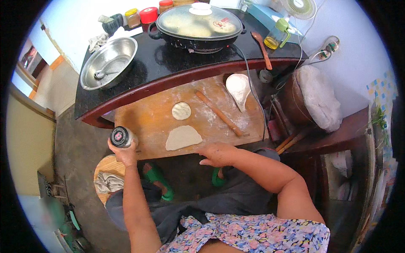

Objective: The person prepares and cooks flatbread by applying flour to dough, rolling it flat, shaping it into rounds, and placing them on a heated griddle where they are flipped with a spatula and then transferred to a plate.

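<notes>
My left hand (126, 155) is closed around a glass jar (121, 137) with a dark lid, at the left edge of a floured wooden board (148, 126). My right hand (218, 154) holds nothing visible, its fingers extended beside the board's near edge. Just left of those fingertips lies a flat, roughly half-round sheet of dough (183, 138). Behind the sheet is a small round of dough (181, 111). A wooden rolling pin (218, 113) lies diagonally to the right, and a scoop of white flour (238, 87) rests beyond it.
On the black counter (152, 63) above stand a steel bowl (109, 63) with a ladle and a lidded electric pan (199, 28). A wooden spatula (262, 49) and an oil jug (277, 34) are at right. A cord (250, 76) hangs over the board. A stool (109, 164) holds a cloth.
</notes>
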`<control>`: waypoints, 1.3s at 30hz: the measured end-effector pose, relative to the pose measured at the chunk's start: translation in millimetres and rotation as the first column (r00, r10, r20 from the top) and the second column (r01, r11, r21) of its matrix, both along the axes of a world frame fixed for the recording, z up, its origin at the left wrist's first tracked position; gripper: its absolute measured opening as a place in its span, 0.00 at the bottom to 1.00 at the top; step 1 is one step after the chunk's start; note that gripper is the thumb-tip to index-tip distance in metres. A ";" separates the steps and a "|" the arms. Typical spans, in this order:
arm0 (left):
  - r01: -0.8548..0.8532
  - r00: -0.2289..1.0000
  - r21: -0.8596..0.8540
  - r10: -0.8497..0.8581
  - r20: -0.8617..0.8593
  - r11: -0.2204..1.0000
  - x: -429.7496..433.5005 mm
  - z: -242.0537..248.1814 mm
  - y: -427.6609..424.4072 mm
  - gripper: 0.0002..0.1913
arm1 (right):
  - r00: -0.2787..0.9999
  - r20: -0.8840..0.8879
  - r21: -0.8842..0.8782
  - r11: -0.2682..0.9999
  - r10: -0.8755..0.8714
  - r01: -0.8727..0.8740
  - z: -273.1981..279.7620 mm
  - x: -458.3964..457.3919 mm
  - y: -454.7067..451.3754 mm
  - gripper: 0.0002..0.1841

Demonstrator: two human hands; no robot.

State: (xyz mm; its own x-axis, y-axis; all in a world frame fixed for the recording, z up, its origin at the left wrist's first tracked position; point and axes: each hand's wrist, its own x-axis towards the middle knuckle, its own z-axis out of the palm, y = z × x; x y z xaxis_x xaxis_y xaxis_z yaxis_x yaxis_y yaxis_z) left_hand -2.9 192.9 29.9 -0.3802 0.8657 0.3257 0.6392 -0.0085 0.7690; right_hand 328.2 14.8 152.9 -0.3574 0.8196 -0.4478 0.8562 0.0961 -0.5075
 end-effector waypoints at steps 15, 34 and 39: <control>0.636 0.676 0.225 -0.674 0.298 0.738 116.5 105.1 -80.5 0.56 | 0.914 -0.393 0.617 0.708 -0.100 0.343 9.2 -15.0 12.7 0.47; 0.971 0.210 0.085 -0.966 0.151 0.224 194.6 152.2 -89.0 0.49 | 0.609 -0.648 0.678 0.019 -0.457 0.735 89.8 191.6 81.0 0.61; 0.990 0.143 -0.069 -0.907 0.396 0.126 168.4 115.8 -93.9 0.40 | 0.519 -0.609 0.711 -0.123 -0.600 0.692 93.1 250.8 133.2 0.62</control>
State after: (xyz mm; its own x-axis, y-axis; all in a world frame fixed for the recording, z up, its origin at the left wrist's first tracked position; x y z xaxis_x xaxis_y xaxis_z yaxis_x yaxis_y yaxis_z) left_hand 165.5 99.0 145.7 0.8064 0.5848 0.0874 0.0931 -0.2715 0.9579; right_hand 579.0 148.0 246.1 0.6063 0.4680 0.6429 0.7655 -0.1246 -0.6313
